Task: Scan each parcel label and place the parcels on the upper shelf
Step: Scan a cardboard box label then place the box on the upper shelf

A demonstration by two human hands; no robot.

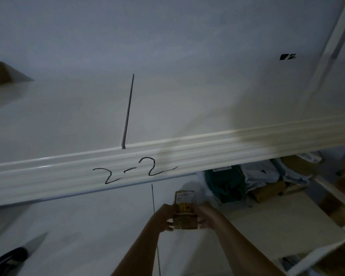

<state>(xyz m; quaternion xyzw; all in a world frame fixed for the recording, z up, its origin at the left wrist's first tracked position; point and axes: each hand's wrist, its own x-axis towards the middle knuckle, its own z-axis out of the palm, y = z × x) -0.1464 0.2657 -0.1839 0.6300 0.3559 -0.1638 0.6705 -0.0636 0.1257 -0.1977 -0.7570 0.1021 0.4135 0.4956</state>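
Left hand [163, 218] and right hand [207, 217] grip small parcel [184, 211] by its sides, below shelf rail [68, 174] marked 2-2.

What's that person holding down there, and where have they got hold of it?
A small brown parcel, held between both hands: the left hand grips its left side, the right hand its right side, near the lower end.

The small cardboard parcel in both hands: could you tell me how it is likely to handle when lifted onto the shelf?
The small cardboard parcel looks boxy, so probably stiff. The left hand and right hand span it easily, so it is likely light. Its flat sides should not roll.
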